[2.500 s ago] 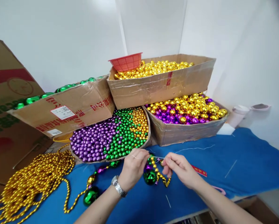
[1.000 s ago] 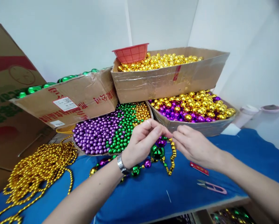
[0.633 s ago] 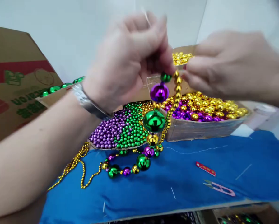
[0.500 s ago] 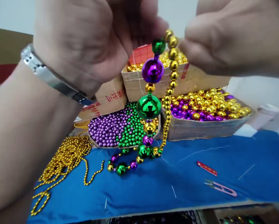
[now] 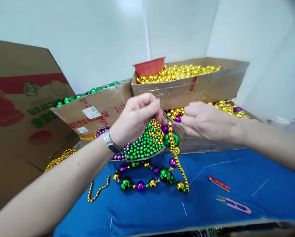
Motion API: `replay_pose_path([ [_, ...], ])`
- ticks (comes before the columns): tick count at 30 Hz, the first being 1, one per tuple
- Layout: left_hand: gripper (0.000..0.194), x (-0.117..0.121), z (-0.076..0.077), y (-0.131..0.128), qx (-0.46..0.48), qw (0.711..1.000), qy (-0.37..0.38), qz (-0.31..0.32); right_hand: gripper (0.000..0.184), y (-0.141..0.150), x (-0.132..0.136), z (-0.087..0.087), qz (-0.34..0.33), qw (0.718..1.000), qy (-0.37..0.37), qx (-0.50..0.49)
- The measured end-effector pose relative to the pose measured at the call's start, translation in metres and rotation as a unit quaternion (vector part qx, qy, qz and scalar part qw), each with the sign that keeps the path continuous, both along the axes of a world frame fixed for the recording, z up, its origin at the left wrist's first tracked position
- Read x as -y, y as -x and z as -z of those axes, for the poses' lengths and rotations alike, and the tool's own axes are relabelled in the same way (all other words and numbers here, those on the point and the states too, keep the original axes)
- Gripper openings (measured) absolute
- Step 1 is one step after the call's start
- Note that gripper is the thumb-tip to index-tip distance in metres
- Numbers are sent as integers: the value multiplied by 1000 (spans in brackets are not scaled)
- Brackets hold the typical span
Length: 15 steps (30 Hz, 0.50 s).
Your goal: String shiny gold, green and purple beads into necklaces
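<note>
"What's the strand (image 5: 166, 175) made of?"

"Looks like plastic, smooth and mirror-glossy, with a metallic coat on the green, purple and gold alike."

"And the cloth (image 5: 204, 204) under it?"

"Matt blue fabric, softly creased near the front."

"The snips (image 5: 236, 204)?"

"Grey metal blades, and a smooth pink handle, plastic by the look of it."

"Is the watch (image 5: 109, 141) metal too?"

"Seems so: silvery, with a bright shine."

"The top box (image 5: 167, 92)?"

"Brown cardboard, its side given a crinkled gloss by clear tape (image 5: 159, 88)."

"And the basket (image 5: 149, 67)?"

"Thin red plastic, gridded."

"The label (image 5: 91, 112)?"

"White, flat, papery."

"The wall (image 5: 100, 39)?"

"Smooth, with a faint sheen."
</note>
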<state>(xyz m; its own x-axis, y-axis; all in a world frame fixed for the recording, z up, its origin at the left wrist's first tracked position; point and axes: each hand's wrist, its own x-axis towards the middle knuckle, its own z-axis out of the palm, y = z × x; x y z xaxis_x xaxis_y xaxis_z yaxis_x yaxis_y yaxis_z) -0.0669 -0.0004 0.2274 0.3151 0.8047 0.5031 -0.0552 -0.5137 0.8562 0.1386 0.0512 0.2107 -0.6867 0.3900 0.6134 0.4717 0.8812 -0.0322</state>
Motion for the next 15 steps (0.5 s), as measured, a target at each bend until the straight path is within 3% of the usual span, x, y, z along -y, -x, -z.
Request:
replay_pose_path([
  [1, 19, -1, 10, 0, 0, 1000, 20, 3, 42, -2, 0, 10, -15, 995, -46, 86],
  [3, 19, -3, 26, 0, -14, 999, 38, 3, 40, -7, 2, 25, -37, 983, -53, 172],
  [7, 24, -3, 45, -8, -127, 991, 23, -26, 41, -17, 13, 43, -12, 981, 119, 154],
  [9, 26, -1, 52, -16, -172, 984, 6, -44, 43, -20, 18, 50, 26, 978, 166, 126],
  [12, 27, 2, 63, -29, -181, 982, 5, -59, 45, -21, 25, 62, 92, 984, 109, 107],
  [15, 28, 2, 75, -41, -126, 985, 88, -80, 34, -22, 32, 79, 142, 980, -33, 133],
])
